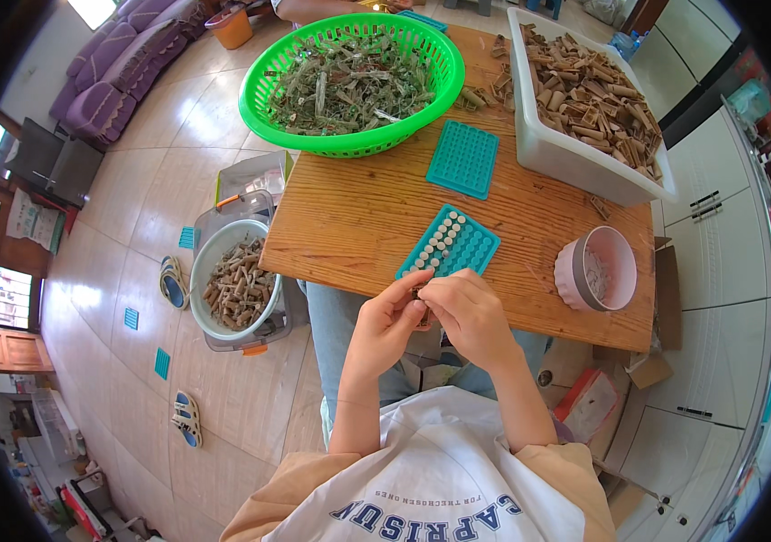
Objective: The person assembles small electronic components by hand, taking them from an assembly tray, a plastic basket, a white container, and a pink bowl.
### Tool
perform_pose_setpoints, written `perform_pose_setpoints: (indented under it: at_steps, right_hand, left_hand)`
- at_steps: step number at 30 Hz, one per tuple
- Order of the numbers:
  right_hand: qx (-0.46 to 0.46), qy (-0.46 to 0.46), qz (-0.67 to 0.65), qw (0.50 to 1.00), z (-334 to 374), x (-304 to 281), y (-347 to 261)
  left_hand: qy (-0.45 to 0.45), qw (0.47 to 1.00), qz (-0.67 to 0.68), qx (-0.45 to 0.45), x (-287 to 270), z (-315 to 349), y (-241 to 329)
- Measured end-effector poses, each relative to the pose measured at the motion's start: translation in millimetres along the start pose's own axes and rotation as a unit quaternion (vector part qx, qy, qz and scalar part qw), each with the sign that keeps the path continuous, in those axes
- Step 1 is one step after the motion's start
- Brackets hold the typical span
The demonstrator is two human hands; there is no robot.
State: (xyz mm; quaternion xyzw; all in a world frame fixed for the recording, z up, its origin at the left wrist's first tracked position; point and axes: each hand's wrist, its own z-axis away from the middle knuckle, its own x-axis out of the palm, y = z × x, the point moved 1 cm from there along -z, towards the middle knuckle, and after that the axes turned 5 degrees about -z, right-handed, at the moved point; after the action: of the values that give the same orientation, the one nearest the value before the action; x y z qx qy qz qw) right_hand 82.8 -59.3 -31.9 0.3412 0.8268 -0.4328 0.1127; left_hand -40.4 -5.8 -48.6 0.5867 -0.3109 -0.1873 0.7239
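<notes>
My left hand (382,331) and my right hand (471,318) meet just in front of the table's near edge. Between their fingertips they pinch a small brown piece (423,318), mostly covered by the fingers; its exact kind cannot be made out. Right beyond my fingers lies a teal dimpled tray (476,246) with several small white round pieces (444,237) in its left rows. A second teal tray (463,159) of that sort, with no white pieces in it, lies farther back on the wooden table (349,212).
A green basket (263,126) of greenish clear scraps stands back left. At back right is a white bin (575,172) of brown plastic pieces; a pink bowl (571,275) sits near the right edge. Left on the floor stands a white tub (207,312) of brown pieces. Another person's arm (327,9) shows beyond.
</notes>
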Motion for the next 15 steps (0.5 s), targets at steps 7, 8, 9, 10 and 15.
perform_pose_setpoints:
  at_steps: [7, 8, 9, 10, 15]
  right_hand:
    - [0.149, -0.01, -0.098, 0.984, 2, -9, 5]
    - [0.15, -0.011, -0.098, 0.984, 2, -13, 10]
    - [0.182, 0.001, -0.086, 0.979, 2, -19, 18]
    - [0.214, 0.011, -0.074, 0.974, 0, -20, 25]
    - [0.218, -0.058, 0.011, 0.974, 1, -8, 34]
  left_hand:
    - [0.05, 0.998, 0.046, -0.011, -19, -1, -1]
    - [0.07, 0.997, 0.036, -0.013, -25, -1, 1]
    - [0.089, 0.996, 0.025, -0.015, -30, 0, 2]
    - [0.09, 0.996, 0.025, -0.016, -33, 0, 3]
    - [0.073, 0.996, 0.055, -0.022, -33, -1, 0]
